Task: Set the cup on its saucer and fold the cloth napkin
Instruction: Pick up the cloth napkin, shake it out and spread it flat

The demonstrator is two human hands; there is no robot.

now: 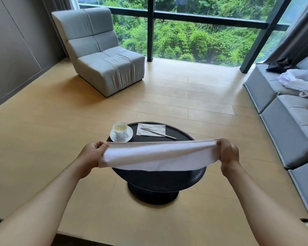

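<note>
A white cup [120, 130] holding pale liquid stands on its white saucer [130, 134] at the far left of a small round black table [181, 135]. I hold a white cloth napkin [155, 155] stretched in the air above the near half of the table. My left hand [91, 153] grips its left end and my right hand [227, 153] grips its right end. The cloth looks doubled over, with its lower part sagging and hiding the table's near surface.
A flat white paper napkin [149, 129] with a silver pen-like utensil [158, 133] across it lies at the table's far side. A grey armchair [103, 55] stands by the window. A grey sofa [290, 119] with bags runs along the right.
</note>
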